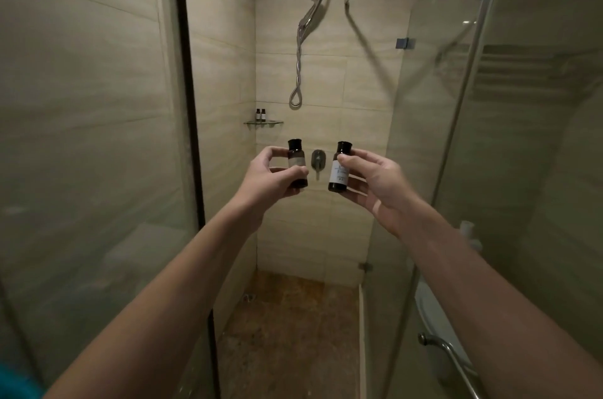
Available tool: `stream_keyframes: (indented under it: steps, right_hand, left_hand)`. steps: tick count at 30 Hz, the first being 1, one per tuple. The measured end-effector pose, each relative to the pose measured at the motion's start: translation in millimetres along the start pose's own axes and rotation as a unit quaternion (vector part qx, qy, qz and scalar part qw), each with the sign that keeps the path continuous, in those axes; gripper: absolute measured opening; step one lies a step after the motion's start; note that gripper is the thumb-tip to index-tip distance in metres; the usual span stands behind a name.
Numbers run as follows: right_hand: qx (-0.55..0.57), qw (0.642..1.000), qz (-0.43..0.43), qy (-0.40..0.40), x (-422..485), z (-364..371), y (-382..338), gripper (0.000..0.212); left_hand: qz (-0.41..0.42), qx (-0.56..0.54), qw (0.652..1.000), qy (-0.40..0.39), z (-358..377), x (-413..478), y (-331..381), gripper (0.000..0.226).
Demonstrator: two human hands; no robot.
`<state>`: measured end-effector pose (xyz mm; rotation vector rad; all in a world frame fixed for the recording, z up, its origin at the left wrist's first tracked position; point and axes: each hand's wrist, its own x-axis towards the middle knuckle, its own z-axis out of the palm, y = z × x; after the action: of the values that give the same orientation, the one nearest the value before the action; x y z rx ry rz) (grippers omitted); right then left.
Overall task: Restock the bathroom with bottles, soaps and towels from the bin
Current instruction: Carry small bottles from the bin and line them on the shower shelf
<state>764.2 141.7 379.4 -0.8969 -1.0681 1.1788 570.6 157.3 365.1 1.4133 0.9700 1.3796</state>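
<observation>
Fingers point(268, 152) and thumb of the left hand point(264, 181) curl round a small dark beige-labelled bottle point(296, 155), upright just left of the shower mixer valve point(318, 160). The right hand point(375, 186) pinches a white-labelled bottle point(339, 174) just right of it. Beyond, above-left of the valve, two bottles point(260, 114) stand on a glass corner shelf point(272, 122).

Two dark brown bottles point(297, 167) point(340, 170) (pale labels), beige streaked wall tiles point(326, 79), mottled brown floor point(293, 317).

Left hand point(270, 181), right hand point(380, 185) and both forearms point(156, 278) are bare; a teal garment edge point(16, 382) shows lower left.
</observation>
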Motion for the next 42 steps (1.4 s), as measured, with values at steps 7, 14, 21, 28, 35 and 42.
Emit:
stream_keyframes:
  steps: [7, 14, 21, 28, 35, 42]
  right_hand:
    - [-0.02, 1.0, -0.01, 0.017, 80.6, -2.2, 7.5, 0.031]
    - [-0.024, 0.999, -0.009, 0.025, 141.4, 3.7, 16.4, 0.031]
    - [-0.019, 1.0, 0.001, 0.013, 207.3, 5.4, 38.2, 0.025]
    - [-0.014, 1.0, 0.01, -0.024, 315.9, -2.0, 64.4, 0.019]
    - [-0.015, 0.996, 0.041, -0.078, 458.5, 7.3, 72.1, 0.025]
    - [-0.011, 0.994, 0.049, -0.101, 555.0, 20.6, 69.5, 0.028]
  left_hand:
    - [0.002, -0.014, 0.999, 0.03, 14.2, 83.5, -35.9, 0.037]
    - [0.001, -0.007, 0.998, 0.07, 14.2, 139.9, -58.4, 0.04]
    - [-0.031, -0.002, 0.991, 0.128, 30.5, 193.1, -98.7, 0.042]
    - [-0.038, 0.039, 0.985, 0.164, 23.7, 282.0, -130.6, 0.043]
    - [-0.024, 0.073, 0.963, 0.258, -15.2, 397.1, -140.1, 0.049]
    - [-0.009, 0.094, 0.955, 0.28, -40.0, 474.3, -133.8, 0.047]
